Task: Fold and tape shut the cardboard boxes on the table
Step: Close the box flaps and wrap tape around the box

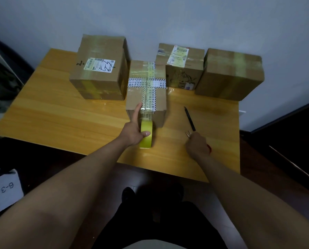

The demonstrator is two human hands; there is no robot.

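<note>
- We are at the taping step: the middle box point(146, 92) stands at the centre of the table point(63, 115), its flaps already down and crossed by printed tape.
- Our left hand point(134, 133) grips the yellow tape roll point(146, 134), thumb curled over its near face, while the forefinger stretches out and presses on the box's top near the front edge.
- The roll hangs just in front of the box's near face, and a strip runs from it up over that front edge onto the top, so we judge the strip is laid and waits to be cut.
- Our right hand point(197, 145) is closed round the scissors point(190, 121), whose dark blades point away from us over the table; they lie to the right of the box, apart from the tape.
- The next move, as we judge it, calls for bringing the blades across to the strip between roll and box while the left hand keeps it taut.
- The forefinger should hold the tape down so that the cut does not lift the end.
- Four other boxes stand behind: one at the left point(99, 69), two at the right point(184, 65) point(231, 74); all look taped already.
</note>
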